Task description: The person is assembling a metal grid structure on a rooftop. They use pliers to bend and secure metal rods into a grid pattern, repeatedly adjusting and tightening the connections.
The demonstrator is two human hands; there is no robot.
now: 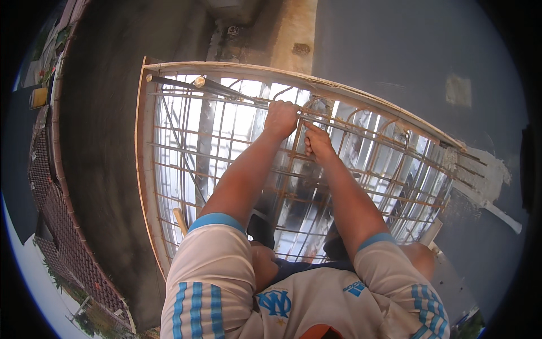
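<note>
Both arms reach forward over a grid of thin steel reinforcing bars (226, 135) set inside a wooden formwork frame (139, 141). My left hand (280, 117) is closed around a steel bar near the far side of the grid. Close beside it, a little nearer and to the right, my right hand (319, 142) has its fingers curled in by a bar crossing. Whatever lies in that hand is too small or hidden to name. Bent rusty bar loops (355, 116) rise along the far edge. Shiny corrugated metal sheet (186, 127) shows beneath the bars.
Two dark poles (226, 90) lie across the far left corner. A light wooden handle (180, 220) leans at the near left. Grey walls (395, 51) border the far and right sides. Tiled roofs (73, 226) lie lower at the left, beyond a ledge.
</note>
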